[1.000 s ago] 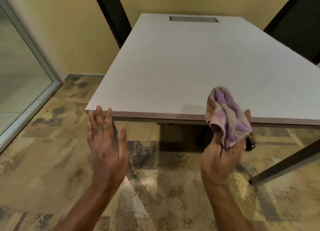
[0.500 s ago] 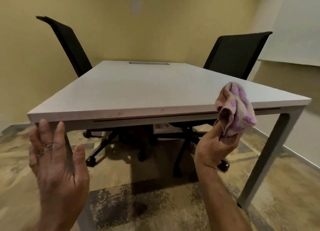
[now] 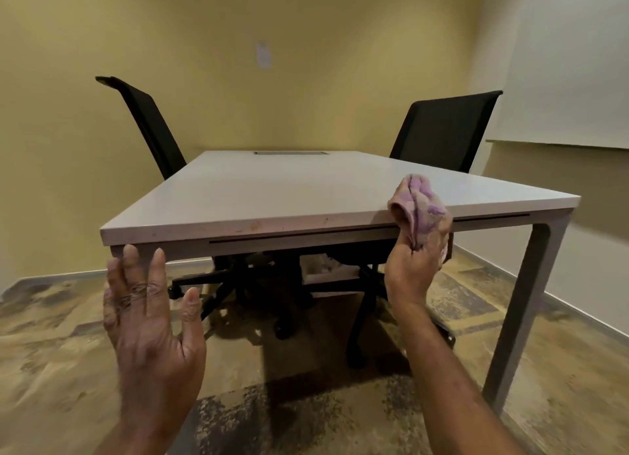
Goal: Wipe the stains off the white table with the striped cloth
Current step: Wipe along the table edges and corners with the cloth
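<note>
The white table (image 3: 272, 189) stands in front of me, seen from low down near its front edge. Small brownish stains (image 3: 255, 225) mark that front edge near the middle. My right hand (image 3: 413, 270) is shut on the bunched pink and purple striped cloth (image 3: 417, 204), which is held up against the front edge to the right of the stains. My left hand (image 3: 149, 318) is raised, fingers spread, holding nothing, just below the table's front left corner.
Two black office chairs (image 3: 149, 124) (image 3: 442, 127) stand at the far side, their wheeled bases under the table. A grey table leg (image 3: 524, 304) is at the right. A cable hatch (image 3: 291, 152) sits at the far edge. Yellow walls surround.
My view has dropped from above the table to about its edge height. The right hand has brought the cloth up against the front edge. The left hand stays open.
</note>
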